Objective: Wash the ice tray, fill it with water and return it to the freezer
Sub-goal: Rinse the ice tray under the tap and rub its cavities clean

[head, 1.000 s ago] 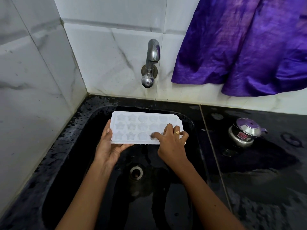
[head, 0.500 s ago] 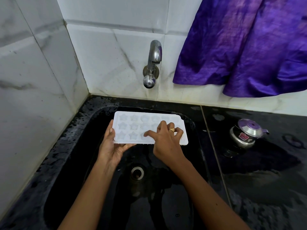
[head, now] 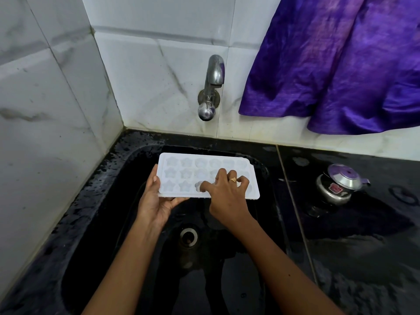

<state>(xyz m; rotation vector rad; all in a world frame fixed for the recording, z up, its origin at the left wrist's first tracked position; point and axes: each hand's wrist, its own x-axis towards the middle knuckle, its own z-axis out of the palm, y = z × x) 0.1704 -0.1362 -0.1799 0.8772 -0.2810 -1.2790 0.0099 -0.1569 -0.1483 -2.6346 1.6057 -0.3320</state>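
Plastic ice tray (head: 186, 163) may tip, I judge: left hand (head: 156, 198) grips only its 9 o'clock edge; curled fingers (head: 208, 185) of right hand (head: 227, 198) press down.

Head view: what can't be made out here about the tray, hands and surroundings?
Head view only:
ice tray: right-side cavities hidden under the right hand; water in cavities too faint to tell.
left hand: fingers hidden beneath the tray.
right thumb: covered by the hand itself, so grip unclear.
steel pot: red label too small to read.
purple cloth: cut off by top and right edges.
Freezer: out of view.
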